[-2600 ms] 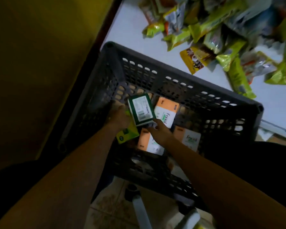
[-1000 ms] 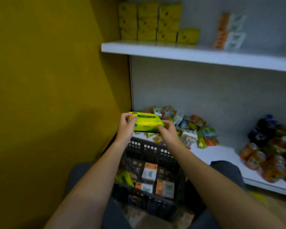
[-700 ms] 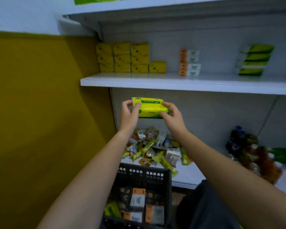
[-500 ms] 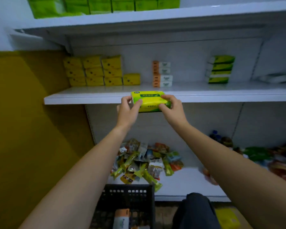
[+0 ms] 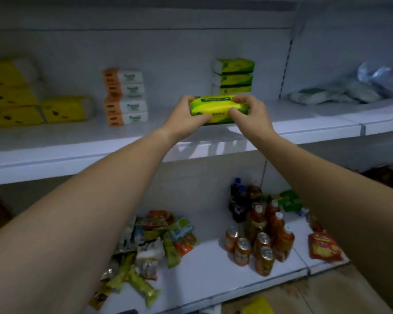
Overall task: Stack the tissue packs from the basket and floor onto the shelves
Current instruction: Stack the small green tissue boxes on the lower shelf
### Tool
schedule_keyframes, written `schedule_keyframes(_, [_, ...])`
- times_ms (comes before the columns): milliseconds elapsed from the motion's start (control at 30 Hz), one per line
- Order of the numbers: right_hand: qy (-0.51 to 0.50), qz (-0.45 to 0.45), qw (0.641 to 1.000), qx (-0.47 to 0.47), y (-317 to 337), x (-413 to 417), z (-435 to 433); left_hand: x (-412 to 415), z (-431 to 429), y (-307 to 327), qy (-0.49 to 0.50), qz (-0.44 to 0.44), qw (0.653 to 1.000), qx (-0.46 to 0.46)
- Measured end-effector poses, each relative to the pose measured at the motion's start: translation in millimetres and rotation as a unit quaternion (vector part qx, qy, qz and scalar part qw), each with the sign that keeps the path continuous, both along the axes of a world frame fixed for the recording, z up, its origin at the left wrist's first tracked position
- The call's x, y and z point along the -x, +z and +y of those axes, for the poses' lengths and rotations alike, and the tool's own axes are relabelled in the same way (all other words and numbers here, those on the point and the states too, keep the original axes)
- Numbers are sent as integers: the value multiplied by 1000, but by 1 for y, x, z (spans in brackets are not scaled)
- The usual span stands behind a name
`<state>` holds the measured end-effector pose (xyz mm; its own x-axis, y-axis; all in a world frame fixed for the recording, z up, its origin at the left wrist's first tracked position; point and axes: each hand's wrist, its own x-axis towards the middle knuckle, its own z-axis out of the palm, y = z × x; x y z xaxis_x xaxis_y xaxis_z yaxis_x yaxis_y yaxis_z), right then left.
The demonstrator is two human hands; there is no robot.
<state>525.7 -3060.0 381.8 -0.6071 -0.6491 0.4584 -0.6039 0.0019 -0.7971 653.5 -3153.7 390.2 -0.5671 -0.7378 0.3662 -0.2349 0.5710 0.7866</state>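
I hold a green-and-yellow tissue pack (image 5: 216,107) with both hands over the middle shelf (image 5: 77,143). My left hand (image 5: 186,116) grips its left end and my right hand (image 5: 250,112) grips its right end. The pack is just in front of a stack of matching green tissue packs (image 5: 234,75) at the back of the shelf. I cannot tell whether it touches the shelf board. The basket is out of view.
On the same shelf stand orange-and-white tissue packs (image 5: 125,96) and yellow tissue packs (image 5: 21,96) to the left, and grey plastic bags (image 5: 340,91) to the right. The lower shelf holds snack packets (image 5: 150,245), bottles and cans (image 5: 259,230). A yellow pack (image 5: 256,305) lies on the floor.
Both hands lifted the green-and-yellow pack out of the basket, raised it to the middle shelf and carried it right, in front of the green stack. The view rose and the basket left the frame.
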Motion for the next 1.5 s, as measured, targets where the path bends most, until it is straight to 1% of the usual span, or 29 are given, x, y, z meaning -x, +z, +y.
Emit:
schedule_keyframes(100, [-3,4,1000,-21,-6,47,-26,48,-29,-7,-4,-34,999,-12])
schedule_keyframes(267, [-17,-6,999,-31,-12,107,-68,108,-69,-16,8,-48,999,-21])
schedule_keyframes(367, [-37,-14,999,-34,-18,130,-88,134,-90,-19,8,-58,998,-20])
schedule_keyframes(433, [-76,-10,996,-36,-23,139,-95,145,-97,-26,28,-50,998,-9])
schedule_keyframes(533, [-130,3,991,-15,-27,145,-97,150,-104,-32,61,10,997,38])
schedule_keyframes(600, [-128,9,991,-32,-29,145,-98,149,-104,-32,71,33,994,71])
schedule_keyframes(667, [-119,26,991,-59,-29,143,-98,149,-102,-31,61,13,993,104])
schedule_keyframes(733, [-119,34,990,-71,-29,143,-98,150,-101,-32,40,-25,991,125])
schedule_keyframes(967, [-121,58,979,-153,-27,144,-101,154,-104,-33,16,-75,990,121])
schedule_keyframes(1167, [-124,103,965,-208,-28,146,-104,157,-105,-36,-6,-104,986,131])
schedule_keyframes(1333, [-135,149,944,-261,-31,144,-106,156,-105,-37,9,-120,982,147])
schedule_keyframes(1433, [-168,210,932,-243,-30,132,-98,147,-95,-32,46,-114,977,175])
schedule_keyframes(1500, [-171,248,931,-207,-28,120,-87,136,-86,-27,62,-137,970,190])
